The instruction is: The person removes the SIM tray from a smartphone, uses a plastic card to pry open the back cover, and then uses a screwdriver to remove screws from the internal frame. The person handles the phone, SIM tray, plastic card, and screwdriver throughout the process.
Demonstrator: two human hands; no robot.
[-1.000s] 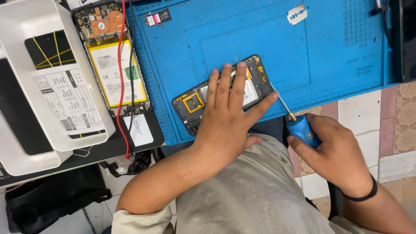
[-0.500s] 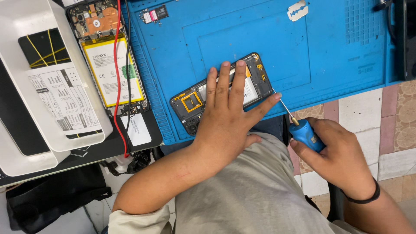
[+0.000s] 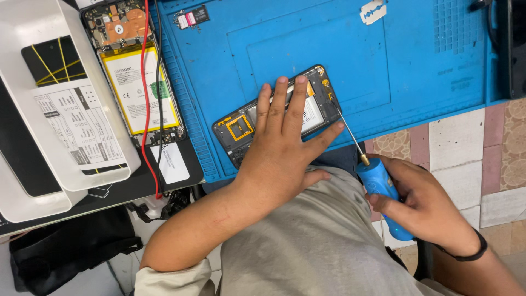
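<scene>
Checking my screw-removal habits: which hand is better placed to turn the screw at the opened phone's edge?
Right. The right hand grips the blue screwdriver, its tip at the opened phone. The left hand lies flat on it, pinning it.

Bright, even light, sharp picture

Soft overhead light fills the blue mat (image 3: 416, 60); the left hand (image 3: 282, 148) throws only a faint shadow, the white tray (image 3: 22, 22) at the left edge glares slightly, and nothing is blurred.
</scene>
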